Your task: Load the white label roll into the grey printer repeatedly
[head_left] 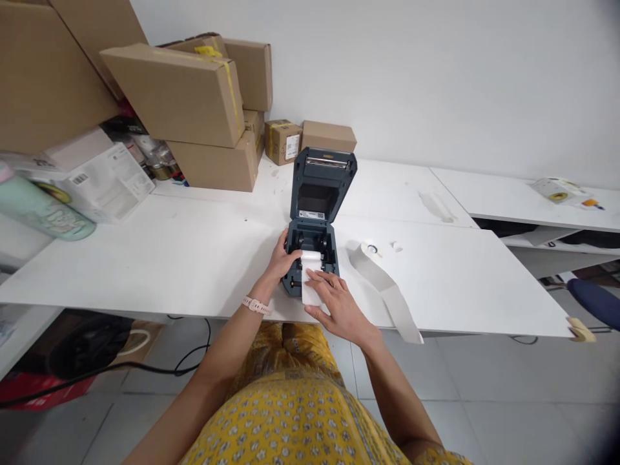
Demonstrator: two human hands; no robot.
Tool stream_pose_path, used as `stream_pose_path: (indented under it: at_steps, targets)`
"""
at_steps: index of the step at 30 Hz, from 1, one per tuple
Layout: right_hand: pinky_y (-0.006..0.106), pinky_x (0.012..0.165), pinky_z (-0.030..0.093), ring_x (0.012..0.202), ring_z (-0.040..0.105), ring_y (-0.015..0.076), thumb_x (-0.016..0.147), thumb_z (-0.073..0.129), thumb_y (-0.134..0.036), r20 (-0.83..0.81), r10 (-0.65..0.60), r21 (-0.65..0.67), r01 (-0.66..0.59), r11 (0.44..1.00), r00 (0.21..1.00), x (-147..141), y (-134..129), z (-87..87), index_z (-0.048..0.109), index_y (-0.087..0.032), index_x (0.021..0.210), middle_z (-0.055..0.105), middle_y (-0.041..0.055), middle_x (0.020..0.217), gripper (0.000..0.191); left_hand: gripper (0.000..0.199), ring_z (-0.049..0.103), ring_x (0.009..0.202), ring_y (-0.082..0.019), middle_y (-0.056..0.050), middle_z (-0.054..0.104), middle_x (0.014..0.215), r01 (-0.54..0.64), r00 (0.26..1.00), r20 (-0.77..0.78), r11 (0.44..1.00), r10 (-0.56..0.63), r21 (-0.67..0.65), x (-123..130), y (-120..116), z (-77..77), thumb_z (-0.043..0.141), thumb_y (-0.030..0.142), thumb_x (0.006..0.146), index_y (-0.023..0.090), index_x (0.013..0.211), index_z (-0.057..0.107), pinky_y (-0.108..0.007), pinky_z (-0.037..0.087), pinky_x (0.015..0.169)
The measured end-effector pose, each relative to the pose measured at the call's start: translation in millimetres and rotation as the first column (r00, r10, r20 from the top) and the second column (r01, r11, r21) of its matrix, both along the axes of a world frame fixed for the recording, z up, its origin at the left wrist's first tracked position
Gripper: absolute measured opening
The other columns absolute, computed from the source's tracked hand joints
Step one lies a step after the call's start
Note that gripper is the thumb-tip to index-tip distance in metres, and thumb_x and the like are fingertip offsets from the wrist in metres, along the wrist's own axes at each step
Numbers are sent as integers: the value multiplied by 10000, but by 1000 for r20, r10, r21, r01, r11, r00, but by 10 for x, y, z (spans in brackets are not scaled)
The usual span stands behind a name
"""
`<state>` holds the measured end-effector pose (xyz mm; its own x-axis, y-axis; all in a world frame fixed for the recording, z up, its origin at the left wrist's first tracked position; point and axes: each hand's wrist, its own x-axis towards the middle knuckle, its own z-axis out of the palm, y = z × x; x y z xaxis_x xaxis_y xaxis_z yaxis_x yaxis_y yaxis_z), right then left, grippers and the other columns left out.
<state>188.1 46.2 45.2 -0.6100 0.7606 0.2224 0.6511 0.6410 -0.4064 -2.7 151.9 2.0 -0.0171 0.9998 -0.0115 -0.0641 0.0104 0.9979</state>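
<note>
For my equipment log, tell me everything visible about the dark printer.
The printer is dark blue-grey, apparently plastic, and stands on the white table near the front edge. Its hinged lid is raised and tilted back, with a shiny bar across the upper end and a white label low down. White paper lies in the open base, running toward the front. The left hand touches its left side; the right hand rests on the paper.
</note>
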Motion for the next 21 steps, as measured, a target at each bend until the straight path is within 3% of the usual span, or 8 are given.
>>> stream_pose_path:
  at_steps: [10, 14, 16, 17, 19, 21]
  targets:
    - [598, 1138, 401, 1444, 430, 346, 975, 553, -532, -31, 4, -36, -5, 999, 1000, -6, -20, -9, 550, -205, 1376, 486, 119, 1568, 517, 878, 459, 1432, -298, -123, 455, 1571, -27, 999, -20, 999, 26, -48, 1, -36, -3, 776, 308, 744, 223, 1521, 376, -461, 337, 1212]
    - [599, 1206, 339, 1339, 578, 289, 961, 593, -522, -182, 128, -117, -150, 982, 975, 100, 7, 193, 652, -295, 1253, 660, 47, 1400, 375, 1053, 436, 1450, -325, -123, 472, 1559, 58, 998, 12, 998, -57, -11, 1, -313, 13, 857, 367, 687, 252, 1569, 293, -491, 317, 1220]
    - [558, 1196, 377, 1243, 651, 249, 982, 570, -492, -372, 34, -65, -63, 996, 928, 179, 225, 389, 677, -340, 1207, 729, 14, 1281, 292, 1143, 430, 1456, -330, -127, 456, 1574, 94, 995, 41, 994, -92, -49, -18, -491, -3, 874, 377, 671, 263, 1599, 215, -503, 311, 1224]
    - [539, 1171, 415, 1239, 650, 245, 989, 554, -492, -479, -62, -16, 62, 998, 875, 211, 411, 499, 671, -341, 1223, 721, 25, 1290, 302, 1174, 422, 1462, -331, -131, 436, 1589, 95, 995, 35, 992, -93, -80, -32, -572, -17, 874, 386, 672, 265, 1610, 179, -508, 304, 1228]
    - [533, 1176, 405, 1376, 535, 266, 978, 524, -569, -640, -226, 47, 331, 942, 734, 243, 929, 715, 617, -308, 1323, 630, 65, 1419, 442, 1203, 397, 1480, -329, -133, 390, 1621, 92, 996, -6, 988, -94, -122, -63, -704, -53, 867, 412, 680, 275, 1621, 129, -512, 283, 1240]
    - [532, 1209, 357, 1463, 429, 268, 956, 476, -672, -701, -273, -6, 377, 926, 659, 229, 1550, 890, 548, -300, 1398, 511, 58, 1539, 583, 1218, 363, 1501, -325, -125, 344, 1648, 103, 993, -38, 988, -108, -116, -87, -794, -83, 865, 432, 680, 289, 1624, 108, -507, 262, 1251]
